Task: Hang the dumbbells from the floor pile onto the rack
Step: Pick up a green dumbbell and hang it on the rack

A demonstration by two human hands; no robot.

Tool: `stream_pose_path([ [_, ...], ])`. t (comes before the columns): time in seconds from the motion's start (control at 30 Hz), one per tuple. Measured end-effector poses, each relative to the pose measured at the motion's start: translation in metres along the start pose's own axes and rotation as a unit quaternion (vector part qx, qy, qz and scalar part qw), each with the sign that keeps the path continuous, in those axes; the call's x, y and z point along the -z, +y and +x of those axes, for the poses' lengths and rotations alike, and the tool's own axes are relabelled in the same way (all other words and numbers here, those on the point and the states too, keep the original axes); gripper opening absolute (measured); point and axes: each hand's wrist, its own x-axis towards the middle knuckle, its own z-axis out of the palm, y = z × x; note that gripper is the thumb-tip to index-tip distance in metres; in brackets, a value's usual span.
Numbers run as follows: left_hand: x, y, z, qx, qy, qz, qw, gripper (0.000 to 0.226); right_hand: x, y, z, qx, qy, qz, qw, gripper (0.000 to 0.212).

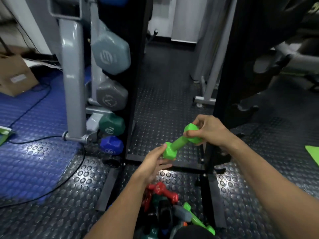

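A bright green dumbbell hangs in the air between both hands, tilted up to the right. My right hand grips its upper head. My left hand touches the lower head with thumb and fingers; how firmly is unclear. Below, the floor pile holds a red dumbbell, a second green one, and dark and grey ones. The grey rack stands at left with a pale blue dumbbell, a grey one, a dark green one and a blue one on it.
A black frame stands right of the rack, another black upright at right. A black cable loops over the studded floor. A cardboard box sits far left, a green mat at the right edge.
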Motion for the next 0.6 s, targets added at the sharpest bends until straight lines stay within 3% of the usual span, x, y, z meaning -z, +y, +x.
stream_pose_path([
  [0.1, -0.012, 0.038, -0.023, -0.052, -0.032, -0.100, 0.993, 0.059, 0.017, -0.038, -0.009, 0.018, 0.007, 0.064, 0.998, 0.040],
  [0.33, -0.034, 0.128, -0.095, -0.180, -0.095, -0.101, 0.974, 0.057, 0.062, -0.132, -0.023, 0.104, 0.004, 0.095, 0.990, 0.034],
  [0.6, -0.067, 0.236, -0.160, -0.381, 0.027, -0.098, 0.919, 0.041, 0.101, -0.238, -0.035, 0.231, 0.011, 0.141, 0.963, 0.026],
])
